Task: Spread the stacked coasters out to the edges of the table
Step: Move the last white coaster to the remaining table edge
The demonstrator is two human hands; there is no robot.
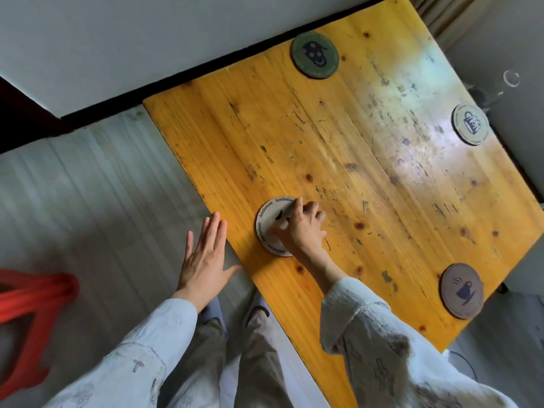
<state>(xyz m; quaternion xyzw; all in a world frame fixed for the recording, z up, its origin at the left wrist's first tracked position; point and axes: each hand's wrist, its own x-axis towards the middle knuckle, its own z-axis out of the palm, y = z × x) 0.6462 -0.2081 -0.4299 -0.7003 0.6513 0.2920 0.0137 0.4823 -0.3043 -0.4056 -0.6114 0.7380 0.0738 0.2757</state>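
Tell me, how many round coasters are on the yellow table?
4: green coaster at the far edge, pale coaster at the right edge, brown coaster near right, white coaster under the right hand.

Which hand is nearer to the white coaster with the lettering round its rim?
Right. The right hand rests on the white coaster, fingers on it; the left hand hovers open beside the table edge, apart from it.

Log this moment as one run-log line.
right hand: fingers on white coaster near table edge | left hand: open, off table | three coasters at edges
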